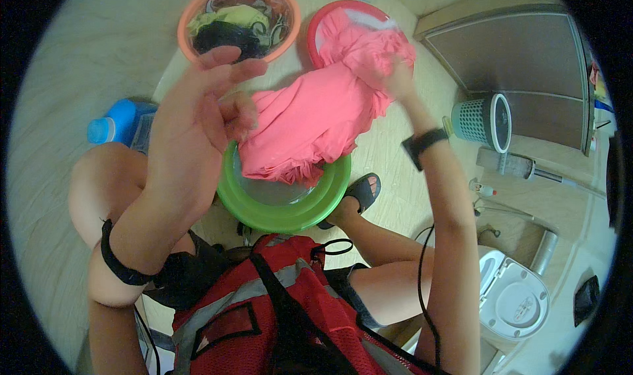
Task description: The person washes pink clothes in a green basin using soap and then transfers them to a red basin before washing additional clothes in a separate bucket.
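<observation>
A large pink cloth [311,113] stretches from a green plastic basin [296,217] in front of me up to a red basin [312,39] at the upper right. My right hand [393,78], slightly blurred, grips the bunched cloth beside the red basin. My left hand [212,98] is raised at the left of the cloth, fingers apart and partly curled, its fingertips near the cloth's left edge. The cloth's lower end hangs into the green basin, where some water shows. White material lies under the cloth in the red basin.
An orange basin [184,16] at the top holds dark and yellow-green clothes. A blue bottle [121,123] stands at the left. To the right are a pale green perforated basket [474,120], a toilet brush [517,167], a small white bottle [482,188] and a toilet lid [517,298]. My sandalled foot [366,192] is beside the green basin.
</observation>
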The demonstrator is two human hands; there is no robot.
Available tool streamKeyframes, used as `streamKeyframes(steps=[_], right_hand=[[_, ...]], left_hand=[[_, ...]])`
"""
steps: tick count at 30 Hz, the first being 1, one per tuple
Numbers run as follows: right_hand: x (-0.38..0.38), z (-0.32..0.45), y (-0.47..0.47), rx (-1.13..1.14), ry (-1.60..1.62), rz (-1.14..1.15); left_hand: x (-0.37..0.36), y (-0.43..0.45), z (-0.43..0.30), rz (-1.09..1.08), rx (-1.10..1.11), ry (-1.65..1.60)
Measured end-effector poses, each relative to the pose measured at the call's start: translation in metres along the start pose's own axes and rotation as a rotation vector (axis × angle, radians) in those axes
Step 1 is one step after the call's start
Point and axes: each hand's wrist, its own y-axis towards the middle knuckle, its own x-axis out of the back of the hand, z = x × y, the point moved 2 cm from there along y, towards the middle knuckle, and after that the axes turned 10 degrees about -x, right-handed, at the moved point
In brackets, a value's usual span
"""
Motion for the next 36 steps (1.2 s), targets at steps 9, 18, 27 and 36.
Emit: streamKeyframes(steps=[9, 18, 27, 36], right_hand=[[-0.121, 0.150, -0.177, 0.732, -0.304, 0.319], [-0.091, 0.136, -0.169, 0.494, -0.392, 0.610], [0.125, 0.142, -0.140, 0.173, 0.172, 0.469], [0.201, 0.166, -0.152, 0.046, 0.528, 0.261]], left_hand=[[0.005, 0.001, 0.003, 0.010, 0.057, -0.002], [0.000, 0.003, 0.005, 0.029, -0.006, 0.011], [0.003, 0.004, 0.017, 0.215, 0.037, 0.088], [-0.006, -0.013, 0.089, 0.708, -0.172, 1.340]])
